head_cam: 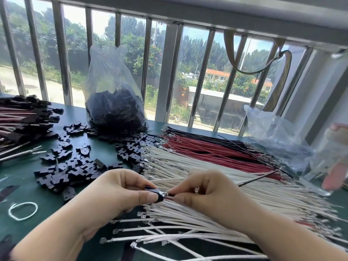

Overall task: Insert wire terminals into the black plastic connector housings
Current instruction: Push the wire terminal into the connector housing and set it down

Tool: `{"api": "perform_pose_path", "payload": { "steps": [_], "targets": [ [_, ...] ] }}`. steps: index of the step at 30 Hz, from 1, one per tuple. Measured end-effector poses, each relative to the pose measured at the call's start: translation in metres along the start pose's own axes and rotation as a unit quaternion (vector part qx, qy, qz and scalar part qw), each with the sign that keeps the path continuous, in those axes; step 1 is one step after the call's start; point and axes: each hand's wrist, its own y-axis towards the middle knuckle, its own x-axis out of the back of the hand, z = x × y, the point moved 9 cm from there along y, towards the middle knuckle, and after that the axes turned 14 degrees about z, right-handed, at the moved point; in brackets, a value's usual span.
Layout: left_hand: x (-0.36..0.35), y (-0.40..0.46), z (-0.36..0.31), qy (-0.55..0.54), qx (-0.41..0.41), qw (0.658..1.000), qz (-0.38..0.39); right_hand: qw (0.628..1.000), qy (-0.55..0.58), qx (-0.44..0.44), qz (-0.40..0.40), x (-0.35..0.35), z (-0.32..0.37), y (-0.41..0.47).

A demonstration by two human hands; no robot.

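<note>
Pinching a black connector housing (157,194) low in the frame's centre with our left hand (120,193), we feed in a red wire (170,196) clamped between our right hand (204,193) thumb and forefinger. Next we judge a straight push until it seats. Our fingers hide the terminal and the cavity.

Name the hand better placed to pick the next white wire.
Right. The right hand hovers over the white wires, pinching the wires entering the black housing, which the left hand must keep gripping.
</note>
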Motion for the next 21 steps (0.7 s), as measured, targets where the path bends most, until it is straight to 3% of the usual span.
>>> {"api": "perform_pose_path", "payload": {
  "steps": [9,14,21],
  "targets": [
    [-0.005,0.0,-0.005,-0.032,-0.021,0.999,-0.013,0.998,-0.015,0.036,-0.047,0.003,0.005,0.0],
    [-0.019,0.001,-0.005,-0.015,-0.018,1.0,0.013,0.997,-0.063,0.032,-0.031,-0.002,0.009,-0.001],
    [-0.01,0.002,-0.006,-0.004,-0.005,1.0,-0.01,0.998,-0.055,0.003,-0.024,0.007,0.002,0.001]
  ]
}}
